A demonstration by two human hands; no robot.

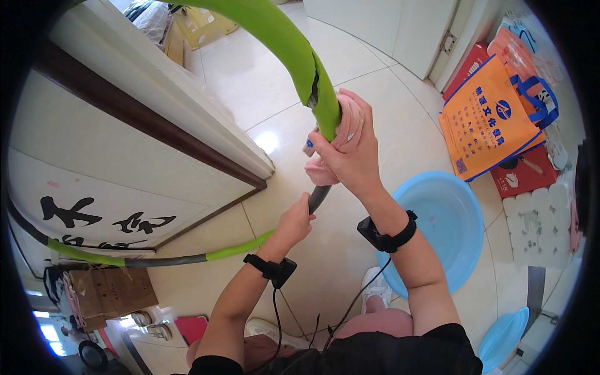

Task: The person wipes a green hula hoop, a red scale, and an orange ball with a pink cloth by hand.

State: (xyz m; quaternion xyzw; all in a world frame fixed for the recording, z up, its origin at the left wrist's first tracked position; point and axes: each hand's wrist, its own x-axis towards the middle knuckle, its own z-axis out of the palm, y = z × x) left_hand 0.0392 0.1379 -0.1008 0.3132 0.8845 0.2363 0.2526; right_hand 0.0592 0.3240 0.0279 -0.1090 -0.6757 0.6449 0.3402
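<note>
A large hoop, likely a weighted hula hoop [281,42], with green and dark grey foam sections, curves from the top of the view down to my hands and round to the left. Its green foam is split near my right hand [361,154], and a grey core shows in the gap. That hand presses a pink cloth [323,171] around the green section, just above a grey one. Lower down, my left hand [295,221] grips the grey section. Both wrists wear black straps with small boxes and cables.
A light blue plastic basin [438,220] stands on the tiled floor [281,178] to the right. Beyond it are an orange bag [487,126] and packs of paper rolls [536,227]. Framed calligraphy [103,201] is at left, above a cardboard box [112,293]. A white door [375,28] is ahead.
</note>
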